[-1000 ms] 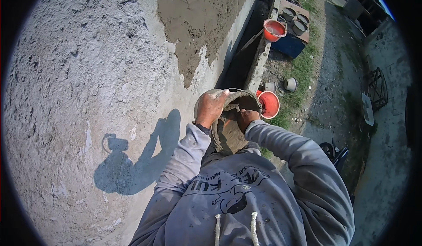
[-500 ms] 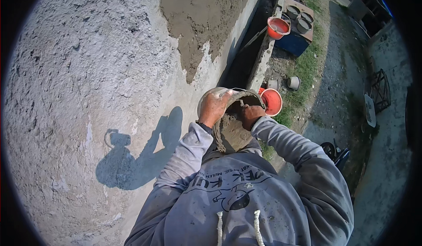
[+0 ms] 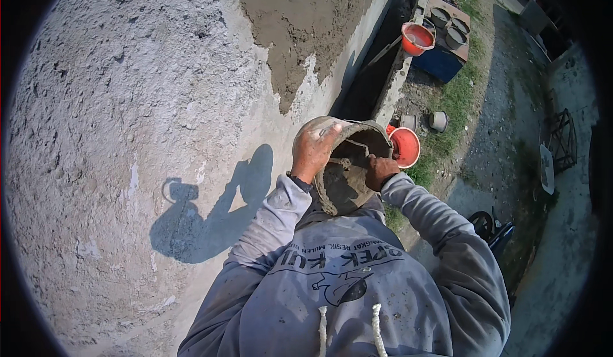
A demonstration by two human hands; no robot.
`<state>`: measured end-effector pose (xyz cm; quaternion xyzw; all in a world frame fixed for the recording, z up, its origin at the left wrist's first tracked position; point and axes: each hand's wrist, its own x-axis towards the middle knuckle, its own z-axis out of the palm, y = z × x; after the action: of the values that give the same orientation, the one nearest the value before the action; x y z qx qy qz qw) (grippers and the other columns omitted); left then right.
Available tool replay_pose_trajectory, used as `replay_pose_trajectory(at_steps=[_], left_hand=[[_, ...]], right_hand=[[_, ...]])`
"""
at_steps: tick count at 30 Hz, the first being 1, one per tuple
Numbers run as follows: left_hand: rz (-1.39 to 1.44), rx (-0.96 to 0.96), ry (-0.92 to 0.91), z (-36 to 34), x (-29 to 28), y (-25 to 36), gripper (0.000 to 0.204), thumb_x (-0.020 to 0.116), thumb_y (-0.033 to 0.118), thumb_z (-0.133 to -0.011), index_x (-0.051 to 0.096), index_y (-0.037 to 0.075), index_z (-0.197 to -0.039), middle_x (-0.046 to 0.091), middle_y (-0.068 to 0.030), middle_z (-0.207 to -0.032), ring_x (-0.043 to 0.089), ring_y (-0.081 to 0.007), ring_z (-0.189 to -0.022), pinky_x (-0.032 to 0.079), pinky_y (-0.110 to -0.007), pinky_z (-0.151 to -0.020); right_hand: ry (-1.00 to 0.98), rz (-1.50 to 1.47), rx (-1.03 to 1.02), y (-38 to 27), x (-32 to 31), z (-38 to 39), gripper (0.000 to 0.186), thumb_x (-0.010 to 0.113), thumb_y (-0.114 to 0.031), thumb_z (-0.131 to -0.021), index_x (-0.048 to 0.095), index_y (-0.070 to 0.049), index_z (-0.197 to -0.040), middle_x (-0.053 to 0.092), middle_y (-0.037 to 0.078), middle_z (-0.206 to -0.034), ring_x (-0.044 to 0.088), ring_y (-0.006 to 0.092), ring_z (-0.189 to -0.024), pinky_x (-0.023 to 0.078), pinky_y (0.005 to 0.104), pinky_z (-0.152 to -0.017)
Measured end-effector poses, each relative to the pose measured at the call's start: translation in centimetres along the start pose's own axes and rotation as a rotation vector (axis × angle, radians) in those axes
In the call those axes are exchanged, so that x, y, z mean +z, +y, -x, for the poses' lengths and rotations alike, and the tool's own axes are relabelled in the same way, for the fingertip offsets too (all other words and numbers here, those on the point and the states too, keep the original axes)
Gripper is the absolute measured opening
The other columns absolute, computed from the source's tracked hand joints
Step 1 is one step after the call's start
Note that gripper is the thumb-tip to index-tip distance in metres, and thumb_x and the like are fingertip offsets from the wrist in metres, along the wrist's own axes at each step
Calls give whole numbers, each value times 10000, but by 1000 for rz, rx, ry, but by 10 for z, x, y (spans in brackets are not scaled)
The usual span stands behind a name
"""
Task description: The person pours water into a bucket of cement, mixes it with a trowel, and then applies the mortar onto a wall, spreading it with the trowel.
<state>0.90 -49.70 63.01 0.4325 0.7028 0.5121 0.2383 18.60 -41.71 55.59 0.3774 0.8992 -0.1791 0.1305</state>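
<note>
My left hand (image 3: 313, 149) grips the upper left rim of a tilted, mortar-caked bucket (image 3: 329, 200), held against the front of my body. Inside the bucket, dark wet mortar (image 3: 345, 181) coats the bottom and side. My right hand (image 3: 382, 172) is closed at the bucket's right side on what looks like a trowel (image 3: 357, 146), whose metal part reaches into the bucket; its exact shape is hard to make out.
A rough wall (image 3: 128, 102) with a wet plaster patch (image 3: 300, 19) fills the left. Along a low concrete ledge (image 3: 389, 98) are red buckets (image 3: 418, 38), grey pails (image 3: 438, 121) and a blue box (image 3: 434, 63) bearing several pans. A gravel path, grass and a motorbike lie right.
My right hand has moved rightward toward the bucket's rim, showing more of the tool inside. My left hand keeps its grip. The whole view has shifted slightly.
</note>
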Motion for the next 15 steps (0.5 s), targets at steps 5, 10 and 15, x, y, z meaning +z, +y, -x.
replay_pose_trajectory(at_steps=[5,10,15], left_hand=[[-155,176,-34,-2,-1,1,341,518,322,-897,651,9,-918,650,-167,-887,614,-337,-777,470,-380,-709],[-362,45,-114,-2,-13,-19,374,500,352,-920,644,7,-950,646,-176,-854,639,-232,-743,484,-329,-652],[-307,585,104,3,-10,-19,361,490,67,-919,529,231,-1238,421,-102,-540,389,-268,-444,350,-360,-431]], right_hand=[[-322,-87,-87,28,58,-19,301,549,-195,-727,632,4,-938,653,194,-925,639,331,-892,522,404,-745],[-520,-23,-628,20,39,5,221,575,-163,-695,674,-128,-889,652,140,-840,633,322,-796,501,393,-752],[-802,-835,-138,-16,21,10,106,632,-210,-749,637,-104,-757,574,38,-627,587,172,-593,460,318,-560]])
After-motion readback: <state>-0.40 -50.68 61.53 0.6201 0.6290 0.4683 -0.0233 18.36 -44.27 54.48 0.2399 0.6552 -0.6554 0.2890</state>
